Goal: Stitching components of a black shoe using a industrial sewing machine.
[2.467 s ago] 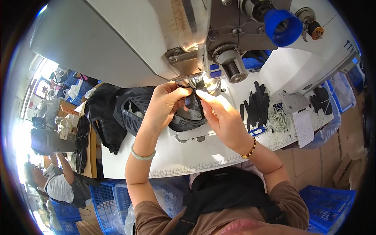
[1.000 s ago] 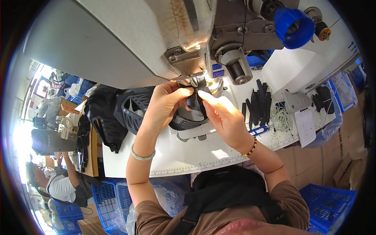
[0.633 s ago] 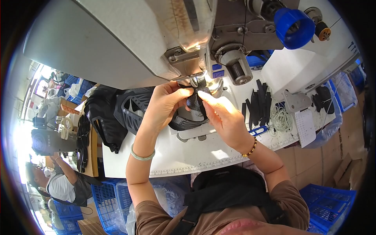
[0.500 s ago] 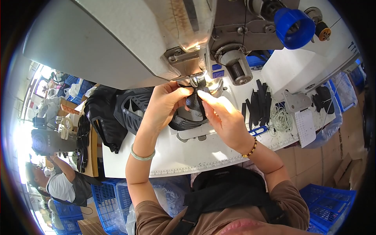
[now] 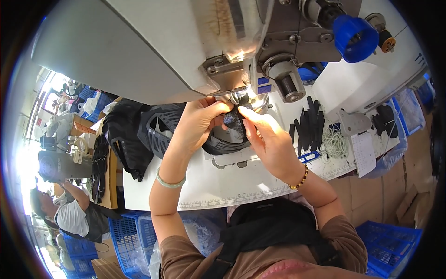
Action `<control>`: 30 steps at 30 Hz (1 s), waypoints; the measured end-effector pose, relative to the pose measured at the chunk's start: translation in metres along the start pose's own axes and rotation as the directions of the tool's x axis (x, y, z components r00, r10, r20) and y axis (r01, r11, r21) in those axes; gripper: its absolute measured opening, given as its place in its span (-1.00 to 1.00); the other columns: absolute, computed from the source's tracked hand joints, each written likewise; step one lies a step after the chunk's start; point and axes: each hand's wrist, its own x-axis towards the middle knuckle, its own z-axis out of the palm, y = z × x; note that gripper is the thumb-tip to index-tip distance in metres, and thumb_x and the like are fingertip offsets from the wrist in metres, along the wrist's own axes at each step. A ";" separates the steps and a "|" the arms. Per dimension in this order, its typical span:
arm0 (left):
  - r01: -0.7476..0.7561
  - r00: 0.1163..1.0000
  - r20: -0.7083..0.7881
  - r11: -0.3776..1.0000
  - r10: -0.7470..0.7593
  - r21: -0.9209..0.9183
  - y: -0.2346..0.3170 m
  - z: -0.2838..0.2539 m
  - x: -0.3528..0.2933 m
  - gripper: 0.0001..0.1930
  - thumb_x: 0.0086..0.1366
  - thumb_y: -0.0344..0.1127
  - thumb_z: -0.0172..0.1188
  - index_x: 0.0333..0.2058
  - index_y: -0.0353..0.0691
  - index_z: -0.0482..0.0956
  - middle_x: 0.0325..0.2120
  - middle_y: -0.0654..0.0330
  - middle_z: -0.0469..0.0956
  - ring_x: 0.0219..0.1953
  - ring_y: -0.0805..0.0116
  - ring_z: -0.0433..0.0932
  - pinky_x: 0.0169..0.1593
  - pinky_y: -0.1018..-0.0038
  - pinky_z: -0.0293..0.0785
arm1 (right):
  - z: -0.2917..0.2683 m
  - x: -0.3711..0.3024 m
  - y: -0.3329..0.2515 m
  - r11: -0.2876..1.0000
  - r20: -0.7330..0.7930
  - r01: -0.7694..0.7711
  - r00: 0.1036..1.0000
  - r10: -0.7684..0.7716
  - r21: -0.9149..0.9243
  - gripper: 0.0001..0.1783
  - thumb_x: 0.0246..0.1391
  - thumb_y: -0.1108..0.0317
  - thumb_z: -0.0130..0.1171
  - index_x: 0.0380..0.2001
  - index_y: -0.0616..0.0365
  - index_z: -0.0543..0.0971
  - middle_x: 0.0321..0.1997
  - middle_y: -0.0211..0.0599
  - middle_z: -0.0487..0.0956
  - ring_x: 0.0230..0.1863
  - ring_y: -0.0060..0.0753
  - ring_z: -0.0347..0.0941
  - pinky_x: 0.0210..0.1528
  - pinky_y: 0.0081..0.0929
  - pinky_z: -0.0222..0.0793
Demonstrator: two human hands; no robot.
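Note:
A black shoe upper (image 5: pixel 225 145) lies under the head of a large white sewing machine (image 5: pixel 153 56). At its near end, a dark speckled fabric flap (image 5: pixel 235 123) stands between my hands, just below the presser foot (image 5: pixel 239 96). My left hand (image 5: pixel 197 123) pinches the edge of the upper at the left of the foot, thumb and fingers together. From the right, my right hand (image 5: pixel 274 144) pinches the flap between thumb and forefinger. The needle point and the fingertips' exact hold are partly hidden.
More black shoe uppers (image 5: pixel 127 135) lie to the left on the white table (image 5: pixel 195 186). Right of my hands are black strips (image 5: pixel 309 125), a tangle of pale cord (image 5: pixel 335 143) and a blue-handled tool (image 5: pixel 310 157). Blue crates (image 5: pixel 390 244) stand below. Another person (image 5: pixel 74 209) works far left.
The machine and table sit slightly further right in the picture. Between my fingers the flap has shifted and shows more of its speckled face. Both hands keep their pinch near the foot.

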 end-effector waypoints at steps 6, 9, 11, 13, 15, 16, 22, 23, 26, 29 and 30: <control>0.005 1.000 -0.008 1.000 -0.005 -0.015 -0.005 -0.004 0.001 -0.91 0.16 -0.49 0.13 -0.35 -0.35 0.54 -0.45 0.24 0.52 -0.53 0.60 0.47 -0.50 0.65 0.43 | 0.000 0.001 -0.001 0.997 0.049 -0.072 0.996 0.070 0.037 -0.63 0.06 0.47 0.11 -0.02 0.10 0.43 -0.39 -0.13 0.46 -0.54 -0.18 0.47 -0.48 -0.41 0.41; -0.025 1.000 0.006 0.999 0.025 -0.033 -0.003 0.001 0.001 -0.91 0.17 -0.50 0.11 -0.33 -0.36 0.54 -0.44 0.22 0.53 -0.53 0.58 0.47 -0.50 0.65 0.44 | 0.001 0.002 0.003 0.986 0.017 -0.086 0.996 0.084 0.141 -0.62 0.05 0.50 0.12 -0.01 0.11 0.43 -0.34 -0.15 0.49 -0.58 -0.33 0.44 -0.46 -0.51 0.40; -0.063 0.998 0.014 0.996 0.064 -0.063 -0.003 0.002 0.001 -0.90 0.18 -0.51 0.10 -0.32 -0.37 0.53 -0.44 0.21 0.53 -0.51 0.56 0.49 -0.50 0.63 0.44 | -0.001 0.001 0.003 0.947 0.062 -0.211 0.978 0.202 0.242 -0.66 0.07 0.49 0.13 -0.06 0.15 0.41 -0.38 -0.25 0.49 -0.58 -0.68 0.36 -0.49 -0.68 0.31; -0.060 0.998 0.008 0.995 0.060 -0.076 -0.007 -0.002 0.003 -0.90 0.18 -0.52 0.10 -0.33 -0.37 0.53 -0.44 0.21 0.53 -0.50 0.54 0.49 -0.49 0.63 0.44 | -0.004 0.003 -0.002 0.875 0.124 -0.385 0.923 0.365 0.292 -0.67 0.09 0.48 0.12 -0.09 0.19 0.31 -0.42 -0.28 0.48 -0.56 -0.71 0.36 -0.49 -0.69 0.30; -0.056 0.998 0.004 0.994 0.057 -0.089 -0.007 -0.004 0.005 -0.91 0.18 -0.52 0.09 -0.33 -0.37 0.53 -0.44 0.21 0.54 -0.48 0.52 0.50 -0.49 0.62 0.45 | -0.002 0.005 -0.001 0.858 0.104 -0.380 0.924 0.368 0.346 -0.68 0.09 0.47 0.11 -0.11 0.22 0.27 -0.43 -0.30 0.47 -0.55 -0.71 0.36 -0.48 -0.69 0.30; -0.054 0.999 -0.011 0.993 0.053 -0.103 -0.007 -0.003 0.005 -0.91 0.19 -0.52 0.09 -0.33 -0.37 0.53 -0.44 0.21 0.54 -0.47 0.50 0.50 -0.47 0.61 0.45 | -0.001 0.006 0.000 0.838 0.084 -0.374 0.924 0.373 0.397 -0.67 0.10 0.47 0.11 -0.14 0.24 0.22 -0.45 -0.31 0.46 -0.53 -0.72 0.36 -0.48 -0.70 0.29; -0.027 1.000 -0.007 0.986 0.026 -0.164 -0.010 -0.013 0.013 -0.90 0.19 -0.50 0.09 -0.32 -0.38 0.52 -0.43 0.19 0.54 -0.45 0.46 0.51 -0.42 0.59 0.46 | -0.001 0.005 0.004 0.789 0.075 -0.362 0.923 0.376 0.497 -0.72 0.12 0.47 0.09 -0.24 0.26 0.20 -0.49 -0.40 0.42 -0.48 -0.74 0.35 -0.46 -0.74 0.27; -0.032 0.999 -0.014 0.985 0.030 -0.172 -0.011 -0.013 0.013 -0.90 0.19 -0.50 0.10 -0.32 -0.39 0.52 -0.43 0.18 0.54 -0.44 0.46 0.51 -0.42 0.59 0.46 | -0.001 0.005 0.005 0.789 0.074 -0.363 0.923 0.378 0.495 -0.72 0.12 0.47 0.09 -0.24 0.26 0.20 -0.49 -0.40 0.42 -0.48 -0.74 0.35 -0.46 -0.74 0.27; -0.042 0.999 -0.023 0.989 0.039 -0.140 -0.010 -0.012 0.011 -0.90 0.19 -0.49 0.11 -0.33 -0.40 0.52 -0.43 0.18 0.54 -0.44 0.45 0.52 -0.41 0.56 0.48 | 0.000 0.004 0.006 0.799 0.053 -0.315 0.940 0.337 0.512 -0.74 0.10 0.53 0.08 -0.22 0.17 0.22 -0.45 -0.45 0.38 -0.63 -0.82 0.24 -0.66 -0.83 0.14; -0.050 0.997 -0.066 0.994 0.043 -0.101 -0.009 -0.003 0.003 -0.90 0.18 -0.48 0.11 -0.34 -0.39 0.52 -0.43 0.19 0.54 -0.45 0.46 0.52 -0.41 0.54 0.51 | 0.001 0.002 0.011 0.792 0.065 -0.295 0.949 0.310 0.534 -0.72 0.11 0.46 0.09 -0.24 0.25 0.20 -0.50 -0.43 0.41 -0.53 -0.81 0.29 -0.51 -0.78 0.21; -0.047 0.997 -0.069 0.994 0.040 -0.101 -0.008 -0.003 0.004 -0.90 0.18 -0.48 0.11 -0.34 -0.39 0.52 -0.43 0.19 0.54 -0.45 0.46 0.52 -0.41 0.54 0.51 | 0.001 0.003 0.011 0.785 0.062 -0.293 0.949 0.310 0.546 -0.73 0.11 0.46 0.09 -0.25 0.24 0.21 -0.51 -0.44 0.41 -0.54 -0.82 0.28 -0.52 -0.78 0.19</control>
